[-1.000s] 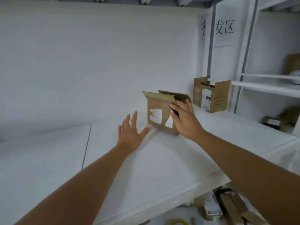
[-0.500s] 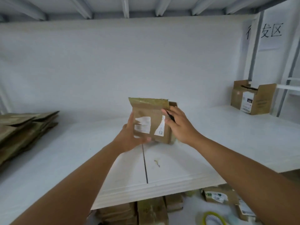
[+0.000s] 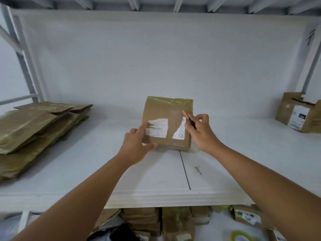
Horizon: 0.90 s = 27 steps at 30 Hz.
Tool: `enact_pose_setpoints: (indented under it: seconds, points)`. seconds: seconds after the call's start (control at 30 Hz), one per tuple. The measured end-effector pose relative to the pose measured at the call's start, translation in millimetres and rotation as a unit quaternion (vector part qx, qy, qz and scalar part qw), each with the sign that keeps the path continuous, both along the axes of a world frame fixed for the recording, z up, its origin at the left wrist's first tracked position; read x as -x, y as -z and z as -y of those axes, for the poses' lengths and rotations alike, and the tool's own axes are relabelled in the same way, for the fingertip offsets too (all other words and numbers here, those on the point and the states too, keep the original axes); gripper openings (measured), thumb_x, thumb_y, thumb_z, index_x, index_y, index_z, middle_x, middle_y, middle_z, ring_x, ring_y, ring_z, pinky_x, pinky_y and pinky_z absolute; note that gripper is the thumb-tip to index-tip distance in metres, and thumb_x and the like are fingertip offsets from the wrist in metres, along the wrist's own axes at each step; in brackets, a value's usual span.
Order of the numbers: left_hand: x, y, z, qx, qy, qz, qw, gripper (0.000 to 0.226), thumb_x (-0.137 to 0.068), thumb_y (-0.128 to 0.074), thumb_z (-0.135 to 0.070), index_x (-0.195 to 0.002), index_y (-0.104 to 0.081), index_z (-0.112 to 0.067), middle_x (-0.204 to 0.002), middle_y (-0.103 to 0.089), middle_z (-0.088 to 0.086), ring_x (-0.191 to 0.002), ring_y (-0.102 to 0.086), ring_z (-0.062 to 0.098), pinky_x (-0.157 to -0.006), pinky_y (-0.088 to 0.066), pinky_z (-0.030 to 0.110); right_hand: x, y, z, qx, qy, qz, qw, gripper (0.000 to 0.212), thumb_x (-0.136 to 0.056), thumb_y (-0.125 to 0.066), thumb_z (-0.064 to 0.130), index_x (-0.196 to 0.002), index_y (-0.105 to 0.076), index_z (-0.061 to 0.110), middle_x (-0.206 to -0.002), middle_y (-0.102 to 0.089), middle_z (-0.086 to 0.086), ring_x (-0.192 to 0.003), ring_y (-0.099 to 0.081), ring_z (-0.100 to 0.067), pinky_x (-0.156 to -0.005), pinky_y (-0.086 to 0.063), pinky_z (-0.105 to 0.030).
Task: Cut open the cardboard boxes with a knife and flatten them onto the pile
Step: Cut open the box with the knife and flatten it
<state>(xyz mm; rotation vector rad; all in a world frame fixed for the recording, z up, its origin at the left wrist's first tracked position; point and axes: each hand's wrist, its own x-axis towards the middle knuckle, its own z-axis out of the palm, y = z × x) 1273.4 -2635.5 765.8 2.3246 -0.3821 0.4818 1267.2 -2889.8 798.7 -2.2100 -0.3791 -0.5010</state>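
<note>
A small brown cardboard box (image 3: 166,112) with torn white labels and shiny tape on top stands on the white shelf (image 3: 156,180) at the centre. My left hand (image 3: 137,145) holds its lower left corner, thumb under the front edge and forefinger on the label. My right hand (image 3: 199,131) is at the box's right side and grips a thin dark knife (image 3: 191,121) whose tip lies against the box's taped face. A pile of flattened cardboard (image 3: 34,129) lies at the shelf's left end.
Another opened box (image 3: 298,112) with a white label stands at the far right of the shelf. Below the shelf edge lie several cardboard boxes (image 3: 156,221) and a roll of tape (image 3: 241,237). A white wall closes the back.
The view swung left, bringing the flat pile into sight. The box came to the shelf's centre with its flaps down. My left hand reached it and took hold; my right hand shifted to its right side.
</note>
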Motion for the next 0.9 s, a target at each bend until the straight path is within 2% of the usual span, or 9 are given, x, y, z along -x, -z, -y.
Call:
enact_pose_setpoints:
  seconds: [0.07, 0.17, 0.27, 0.33, 0.43, 0.53, 0.67, 0.8, 0.9]
  points:
    - [-3, -2, 7, 0.019, 0.007, 0.001, 1.0, 0.077, -0.087, -0.071, -0.046, -0.149, -0.025, -0.042, -0.12, -0.038, -0.004, -0.107, -0.049, 0.008, -0.093, -0.034, 0.023, -7, 3, 6, 0.001, -0.001, -0.023, 1.0, 0.045, -0.104, -0.039, 0.035, -0.149, -0.032, 0.041, -0.115, -0.034, 0.002, -0.094, -0.041, 0.02, -0.082, -0.029, 0.005]
    - [-12, -4, 17, 0.055, 0.011, -0.013, 0.998, 0.079, -0.087, -0.066, -0.054, -0.152, -0.024, -0.039, -0.126, -0.031, -0.007, -0.094, -0.046, -0.009, -0.076, -0.038, 0.009, -15, 9, 15, -0.023, -0.044, -0.012, 0.999, 0.051, -0.103, -0.037, 0.044, -0.148, -0.039, 0.021, -0.108, -0.052, -0.009, -0.089, -0.053, -0.003, -0.09, -0.042, -0.008]
    - [-23, -6, 23, 0.074, 0.011, -0.023, 0.997, 0.08, -0.085, -0.062, -0.062, -0.152, -0.026, -0.038, -0.125, -0.03, -0.008, -0.095, -0.048, -0.003, -0.07, -0.042, 0.011, -25, 14, 22, -0.057, -0.066, -0.039, 0.995, 0.046, -0.103, -0.035, 0.047, -0.149, -0.034, 0.04, -0.143, -0.048, 0.017, -0.13, -0.046, -0.003, -0.111, -0.04, -0.04]
    - [-32, -6, 25, 0.074, 0.0, -0.02, 0.997, 0.078, -0.084, -0.06, -0.067, -0.15, -0.029, -0.04, -0.123, -0.031, -0.009, -0.093, -0.047, -0.006, -0.068, -0.042, 0.012, -33, 15, 25, -0.04, -0.056, -0.043, 0.997, 0.045, -0.102, -0.033, 0.053, -0.147, -0.034, 0.046, -0.144, -0.039, 0.027, -0.139, -0.036, -0.004, -0.113, -0.037, -0.044]
    - [-45, -7, 26, 0.067, -0.008, -0.012, 0.998, 0.073, -0.082, -0.055, -0.073, -0.144, -0.035, -0.042, -0.123, -0.035, -0.01, -0.093, -0.045, -0.012, -0.066, -0.036, 0.008, -45, 15, 26, -0.037, -0.032, -0.039, 0.998, 0.045, -0.1, -0.033, 0.057, -0.143, -0.04, 0.045, -0.134, -0.046, 0.025, -0.133, -0.044, -0.008, -0.107, -0.044, -0.045]
    - [-57, -7, 23, 0.081, 0.001, -0.001, 0.997, 0.068, -0.076, -0.058, -0.078, -0.134, -0.047, -0.044, -0.119, -0.045, -0.012, -0.096, -0.049, -0.011, -0.071, -0.036, 0.008, -57, 17, 26, -0.029, 0.001, -0.013, 0.999, 0.039, -0.1, -0.034, 0.056, -0.134, -0.05, 0.045, -0.098, -0.066, 0.005, -0.099, -0.063, -0.018, -0.092, -0.054, -0.047]
    - [-65, -1, 21, 0.12, 0.019, 0.028, 0.992, 0.058, -0.065, -0.057, -0.082, -0.114, -0.054, -0.053, -0.121, -0.039, -0.016, -0.118, -0.043, -0.001, -0.093, -0.037, 0.013, -62, 21, 24, -0.002, 0.028, 0.032, 0.999, 0.043, -0.099, -0.032, 0.057, -0.131, -0.052, 0.038, -0.066, -0.055, 0.012, -0.074, -0.061, -0.013, -0.081, -0.056, -0.043]
    - [-70, 2, 16, 0.091, 0.059, 0.047, 0.993, 0.048, -0.076, -0.049, -0.075, -0.117, -0.047, -0.05, -0.14, -0.034, -0.024, -0.133, -0.026, -0.003, -0.104, -0.025, 0.015, -57, 21, 23, 0.072, 0.066, 0.104, 0.99, 0.055, -0.097, -0.026, 0.057, -0.139, -0.047, 0.028, -0.1, -0.063, 0.011, -0.095, -0.062, -0.016, -0.084, -0.049, -0.039]
    - [-70, 3, 15, 0.064, 0.058, 0.071, 0.994, 0.051, -0.083, -0.042, -0.073, -0.121, -0.043, -0.04, -0.123, -0.042, -0.029, -0.12, -0.032, -0.014, -0.101, -0.031, 0.021, -49, 12, 24, 0.234, 0.119, 0.263, 0.928, 0.045, -0.097, -0.042, 0.041, -0.132, -0.053, 0.015, -0.109, -0.057, -0.01, -0.086, -0.061, -0.032, -0.058, -0.053, -0.041]
